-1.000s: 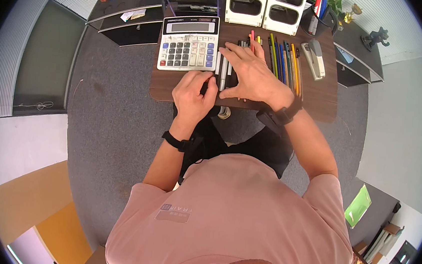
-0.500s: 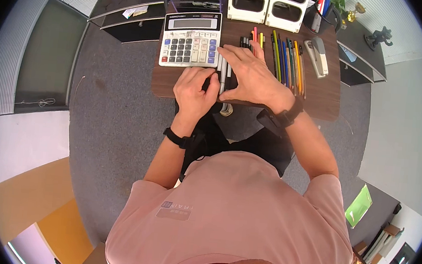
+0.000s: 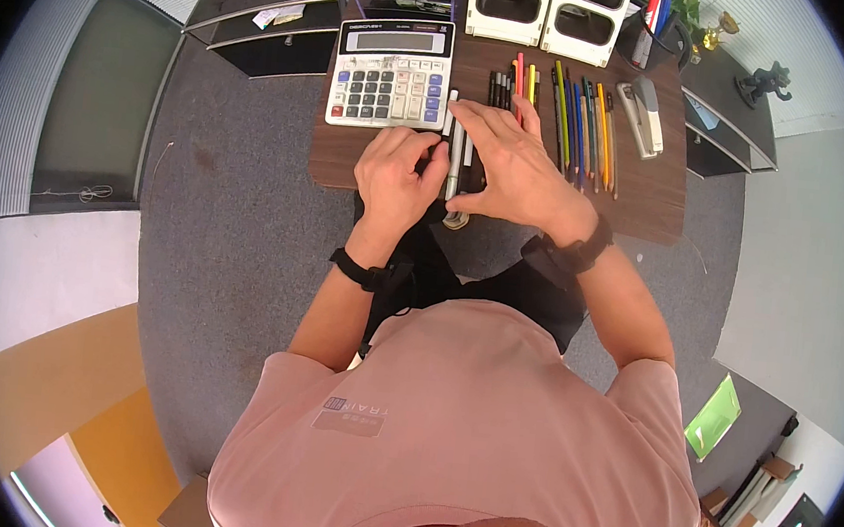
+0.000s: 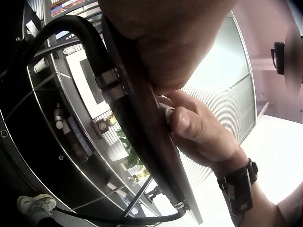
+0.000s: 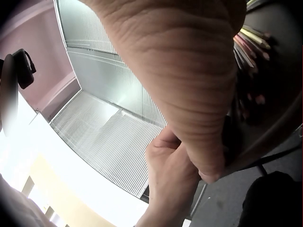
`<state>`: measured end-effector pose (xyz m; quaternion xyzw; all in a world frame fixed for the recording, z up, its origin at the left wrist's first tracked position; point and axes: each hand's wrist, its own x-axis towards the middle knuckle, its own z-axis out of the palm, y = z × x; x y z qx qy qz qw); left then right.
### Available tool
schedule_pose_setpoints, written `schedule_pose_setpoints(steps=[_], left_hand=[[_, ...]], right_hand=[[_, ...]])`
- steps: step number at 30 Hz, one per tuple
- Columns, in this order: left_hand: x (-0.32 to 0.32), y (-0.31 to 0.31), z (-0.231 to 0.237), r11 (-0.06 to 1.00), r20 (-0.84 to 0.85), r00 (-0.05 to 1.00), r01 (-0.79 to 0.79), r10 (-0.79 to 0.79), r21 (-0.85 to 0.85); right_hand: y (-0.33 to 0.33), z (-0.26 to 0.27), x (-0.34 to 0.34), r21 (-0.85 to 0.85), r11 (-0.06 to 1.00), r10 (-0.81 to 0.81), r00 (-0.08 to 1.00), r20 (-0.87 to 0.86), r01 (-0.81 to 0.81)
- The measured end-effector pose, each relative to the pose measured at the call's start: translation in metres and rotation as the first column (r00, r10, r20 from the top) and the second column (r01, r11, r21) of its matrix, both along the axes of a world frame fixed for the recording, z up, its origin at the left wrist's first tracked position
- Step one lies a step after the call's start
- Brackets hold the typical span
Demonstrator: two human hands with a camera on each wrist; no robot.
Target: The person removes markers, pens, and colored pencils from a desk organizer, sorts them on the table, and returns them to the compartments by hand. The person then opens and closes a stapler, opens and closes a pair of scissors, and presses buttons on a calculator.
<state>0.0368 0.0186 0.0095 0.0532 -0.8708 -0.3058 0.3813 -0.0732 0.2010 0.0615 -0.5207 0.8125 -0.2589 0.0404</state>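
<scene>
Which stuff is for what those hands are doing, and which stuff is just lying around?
Seems part of the job:
- left hand
- right hand
- silver pen between them
- maybe the pencils lined up alongside

Probably just there:
- calculator
- stapler
- pen cup
- trophy
- statue

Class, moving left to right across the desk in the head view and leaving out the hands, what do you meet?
Calculator → silver marker → row of coloured pencils → stapler.
</scene>
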Motion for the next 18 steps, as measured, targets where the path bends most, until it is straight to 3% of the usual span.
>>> schedule_pose_setpoints(steps=[9, 18], left_hand=[[-0.0066, 0.0031, -0.0027, 0.996, 0.038, 0.995, -0.089, 0.088, 0.011], [0.0018, -0.0007, -0.0049, 1.000, -0.002, 1.000, -0.009, 0.009, 0.012]], right_hand=[[0.0017, -0.0021, 0.0010, -0.012, 1.000, -0.004, 1.000, 0.011, 0.005], [0.0026, -0.0072, 0.0043, -0.047, 0.999, -0.009, 1.000, -0.026, 0.008]])
